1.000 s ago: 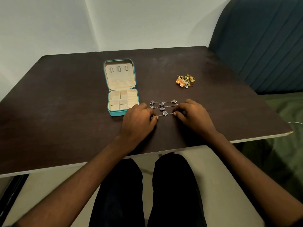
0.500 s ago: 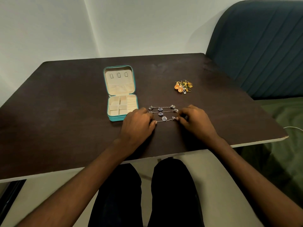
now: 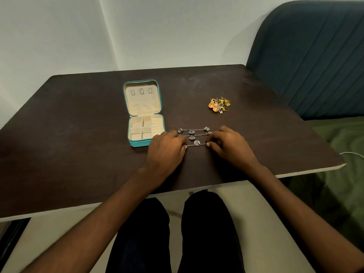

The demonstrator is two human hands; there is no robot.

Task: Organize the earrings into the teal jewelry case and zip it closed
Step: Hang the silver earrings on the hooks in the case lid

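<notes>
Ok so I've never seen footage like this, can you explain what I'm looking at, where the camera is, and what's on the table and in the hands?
There is no machine here. A person wears a wide-angle camera on the head, looking forward and down, so you see their own arms and knees. A dark table holds a teal jewelry case, lying open, with cream compartments that look empty. Right of it lie silver chain pieces with blue stones, in three rows. The left hand and the right hand each pinch one end of the nearest row, flat on the table. Farther back on the right sits a small pile of orange and gold earrings, untouched. A dark blue seat back stands beyond the table.
</notes>
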